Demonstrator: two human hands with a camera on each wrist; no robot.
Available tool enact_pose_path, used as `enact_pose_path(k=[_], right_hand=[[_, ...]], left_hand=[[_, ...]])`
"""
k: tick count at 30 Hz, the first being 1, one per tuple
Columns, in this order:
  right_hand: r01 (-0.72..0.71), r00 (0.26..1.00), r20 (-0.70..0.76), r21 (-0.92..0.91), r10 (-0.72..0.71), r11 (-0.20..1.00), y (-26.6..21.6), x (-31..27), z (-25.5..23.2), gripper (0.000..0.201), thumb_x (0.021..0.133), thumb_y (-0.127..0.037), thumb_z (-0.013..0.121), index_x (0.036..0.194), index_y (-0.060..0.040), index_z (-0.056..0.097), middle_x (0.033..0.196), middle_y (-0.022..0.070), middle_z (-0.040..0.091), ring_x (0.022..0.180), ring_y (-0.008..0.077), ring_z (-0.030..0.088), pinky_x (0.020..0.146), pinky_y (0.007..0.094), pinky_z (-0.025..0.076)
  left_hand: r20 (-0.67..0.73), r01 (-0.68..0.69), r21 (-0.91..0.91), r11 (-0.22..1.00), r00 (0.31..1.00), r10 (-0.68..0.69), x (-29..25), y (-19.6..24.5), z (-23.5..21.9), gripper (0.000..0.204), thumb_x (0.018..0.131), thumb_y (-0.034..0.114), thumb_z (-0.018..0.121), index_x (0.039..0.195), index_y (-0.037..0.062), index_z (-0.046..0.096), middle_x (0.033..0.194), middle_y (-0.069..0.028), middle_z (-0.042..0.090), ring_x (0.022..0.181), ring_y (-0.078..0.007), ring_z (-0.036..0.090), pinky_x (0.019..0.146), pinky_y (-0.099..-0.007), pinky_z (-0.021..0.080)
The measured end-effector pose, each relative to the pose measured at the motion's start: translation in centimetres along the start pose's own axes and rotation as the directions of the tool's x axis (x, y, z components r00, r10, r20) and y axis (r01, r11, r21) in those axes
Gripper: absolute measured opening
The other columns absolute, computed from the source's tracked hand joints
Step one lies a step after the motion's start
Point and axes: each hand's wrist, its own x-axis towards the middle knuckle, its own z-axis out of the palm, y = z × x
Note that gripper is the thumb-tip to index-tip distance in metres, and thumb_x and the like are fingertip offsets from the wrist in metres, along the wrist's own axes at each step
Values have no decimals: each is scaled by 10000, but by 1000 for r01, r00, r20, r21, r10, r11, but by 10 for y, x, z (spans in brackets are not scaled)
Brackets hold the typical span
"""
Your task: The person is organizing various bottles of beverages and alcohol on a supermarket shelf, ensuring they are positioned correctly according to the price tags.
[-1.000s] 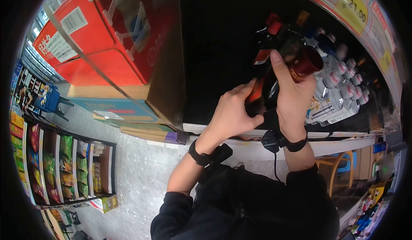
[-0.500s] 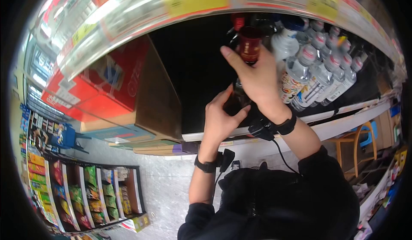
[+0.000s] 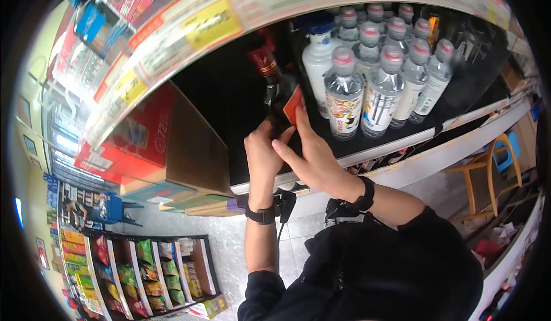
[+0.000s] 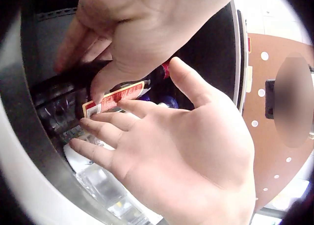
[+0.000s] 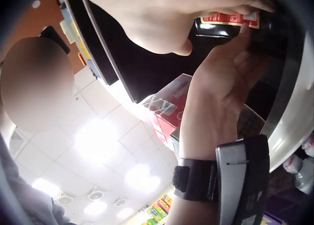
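Observation:
A dark glass bottle (image 3: 276,91) with a dark red cap (image 3: 262,60) stands on the black shelf, leaning slightly in the head view. My left hand (image 3: 263,152) grips it low down, thumb beside the orange-red label (image 4: 115,98). With fingers stretched out, my right hand (image 3: 317,159) touches the label side; its palm (image 4: 191,151) faces the left wrist camera. Part of the bottle's base is hidden by the hands. Right of it stand a white bottle with a blue cap (image 3: 319,54) and several clear bottles (image 3: 344,94) with pinkish caps.
Stacked cartons (image 3: 192,149), a red one among them, border the shelf on the left. A price-tag rail (image 3: 275,2) runs overhead, and the shelf's white front edge (image 3: 373,156) lies close by the wrists. A snack rack (image 3: 143,275) and a wooden chair (image 3: 488,172) stand farther off.
The bottle and both hands have moved left, away from the clear bottles. My right hand has left the bottle's neck and come down to the label, its fingers now straight.

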Motion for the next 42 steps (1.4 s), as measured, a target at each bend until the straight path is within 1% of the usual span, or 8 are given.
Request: enact_pose_path(k=[5, 13, 19, 22, 24, 30, 33, 42], right_hand=[[-130, 986, 107, 11, 128, 992, 3, 12, 2, 892, 976, -471, 530, 1496, 124, 116, 1460, 389, 327, 1315, 487, 431, 1096, 425, 360], [42, 996, 77, -6, -41, 999, 22, 9, 3, 801, 930, -403, 607, 1451, 100, 262, 1396, 432, 355, 1151, 546, 529, 965, 483, 475], [124, 984, 109, 143, -140, 982, 10, -17, -41, 421, 888, -334, 691, 1099, 28, 650, 951, 242, 699, 863, 392, 689, 767, 432, 543], [-51, 958, 287, 206, -11, 977, -3, -37, -73, 434, 905, -340, 685, 1121, 34, 643, 1028, 222, 707, 921, 338, 707, 795, 398, 548], [45, 973, 215, 192, -87, 980, 9, -54, -80, 450, 909, -352, 681, 1130, 38, 642, 1036, 210, 712, 971, 313, 706, 834, 370, 549], [-174, 962, 258, 332, 88, 927, 29, -108, -146, 292, 866, -224, 763, 1014, 18, 693, 969, 121, 738, 923, 160, 718, 805, 287, 546], [-154, 986, 121, 371, 117, 916, 41, -129, -165, 193, 879, -146, 745, 996, 1, 699, 919, 75, 732, 841, 102, 685, 753, 262, 532], [-214, 919, -162, 557, 358, 802, 50, -145, -186, 80, 935, -51, 647, 939, 28, 656, 785, 26, 658, 703, 76, 613, 633, 223, 473]], left_hand=[[39, 42, 134, 990, 998, -48, 24, -10, -5, 303, 758, 165, 828, 741, -44, 609, 643, -178, 639, 487, -205, 507, 517, -344, 456], [81, 83, 211, 974, 991, -102, 47, -39, 1, 354, 762, 228, 831, 789, -68, 640, 684, -201, 669, 574, -226, 653, 558, -346, 495], [-18, 25, 53, 998, 1000, -24, 60, -62, 18, 429, 778, 221, 845, 943, -121, 644, 857, -212, 719, 781, -199, 711, 710, -321, 550], [-23, 107, -22, 994, 994, -108, 50, -66, 20, 612, 792, 184, 839, 1249, -116, 564, 1071, -209, 694, 930, -222, 691, 791, -322, 545], [-52, 127, -199, 972, 989, -140, 36, -68, 15, 708, 799, 160, 832, 1363, -92, 487, 1178, -220, 657, 1026, -236, 663, 855, -309, 522], [-526, 65, -3, 998, 849, -57, -80, 0, 32, 242, 956, 190, 670, 836, -16, 630, 723, -14, 589, 669, -73, 500, 624, -232, 409], [-364, 241, -296, 924, 866, -343, -132, 31, 64, 298, 938, 120, 652, 687, -21, 575, 633, -31, 582, 617, -100, 503, 604, -268, 406], [102, 251, -136, 958, 966, -239, -166, 64, 114, 287, 879, 174, 736, 679, -9, 639, 577, -73, 587, 529, -120, 533, 535, -275, 416]])
